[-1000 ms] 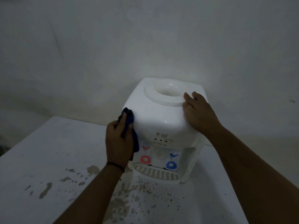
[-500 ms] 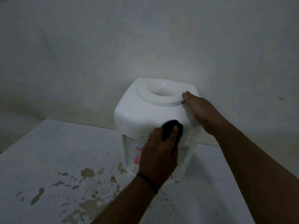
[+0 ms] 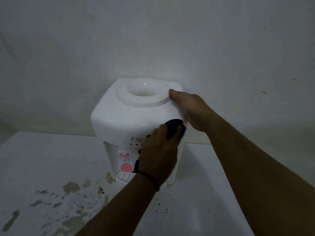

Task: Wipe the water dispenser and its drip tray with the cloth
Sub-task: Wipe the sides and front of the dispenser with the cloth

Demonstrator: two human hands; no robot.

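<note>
At frame centre, the left hand (image 3: pixel 158 155) grips a bunched dark-blue cloth (image 3: pixel 174 127) against the glossy white rounded plastic water dispenser (image 3: pixel 129 120), the right hand (image 3: pixel 190 108) apparently flat-fingered on its side.

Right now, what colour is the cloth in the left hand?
Dark blue cloth, seen in the head view.

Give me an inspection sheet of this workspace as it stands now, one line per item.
Surface: white table, worn, with brownish patches and dark specks at the front.
Job's things: white water dispenser upright against the wall; dark blue cloth on its front right corner; drip tray partly hidden by the arm.
Clutter: nothing seen.
Grippers: left hand grips the cloth against the dispenser; right hand rests flat on its top right side.
Cables: nothing seen.
Surroundings: bare grey wall, dim light.
</note>
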